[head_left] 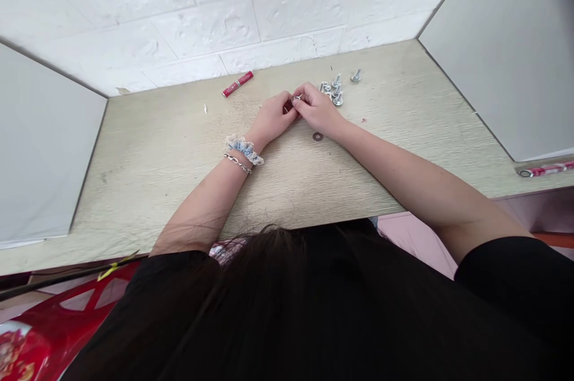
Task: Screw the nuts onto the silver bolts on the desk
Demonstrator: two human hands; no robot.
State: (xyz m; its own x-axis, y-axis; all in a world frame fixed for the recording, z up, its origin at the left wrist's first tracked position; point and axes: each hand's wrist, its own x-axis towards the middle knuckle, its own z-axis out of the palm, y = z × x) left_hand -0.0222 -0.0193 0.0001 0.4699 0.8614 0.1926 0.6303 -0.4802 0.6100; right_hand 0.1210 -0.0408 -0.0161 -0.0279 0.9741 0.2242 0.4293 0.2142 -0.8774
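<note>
My left hand (274, 116) and my right hand (317, 109) meet over the middle of the table, fingertips together. Both are closed in a pinch around a small metal piece (296, 98), mostly covered by the fingers; its exact kind cannot be made out. Just beyond my right hand stands a cluster of silver bolts (337, 94) with washers on them. One more bolt (356, 76) stands apart, farther right. A flat dark washer (318, 137) lies on the table below my right wrist.
A red tube (237, 84) lies near the white brick-patterned wall (233, 22). Grey panels rise at the left (40, 154) and right (497, 40) of the wooden table (147, 148). Another red tube (545, 170) lies at the right edge. A red bag (58, 327) is at lower left.
</note>
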